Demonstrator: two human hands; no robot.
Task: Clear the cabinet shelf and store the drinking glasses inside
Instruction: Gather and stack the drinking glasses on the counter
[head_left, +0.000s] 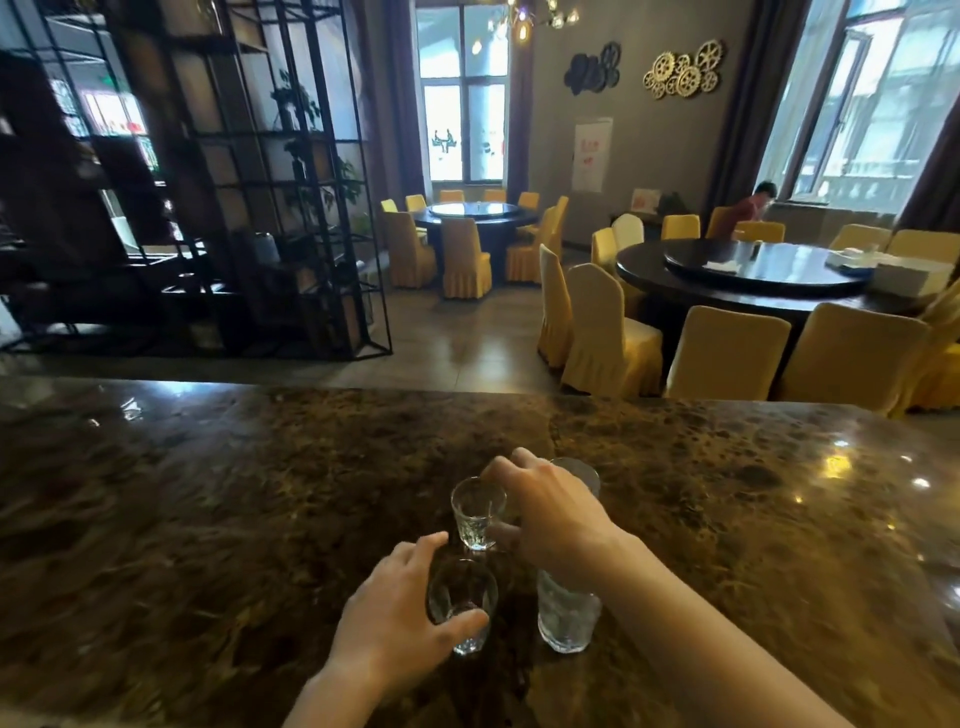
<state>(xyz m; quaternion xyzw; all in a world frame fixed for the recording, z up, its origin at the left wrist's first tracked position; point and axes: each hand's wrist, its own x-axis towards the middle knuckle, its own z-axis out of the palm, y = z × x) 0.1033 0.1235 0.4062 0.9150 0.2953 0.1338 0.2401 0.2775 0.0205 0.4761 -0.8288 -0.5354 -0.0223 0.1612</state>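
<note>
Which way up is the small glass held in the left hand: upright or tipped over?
Upright. The small glass stands on the counter, open rim up, with the left hand wrapped around it.

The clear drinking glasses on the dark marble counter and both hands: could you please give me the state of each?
Small clear glass nearest the camera: upright, empty, gripped by the left hand.
Small clear stemmed glass: upright, empty, right hand fingers at its rim.
Tall clear textured tumbler: upright, under the right wrist.
Fourth clear glass: mostly hidden behind the right hand.
Dark marble counter: glossy.
</note>
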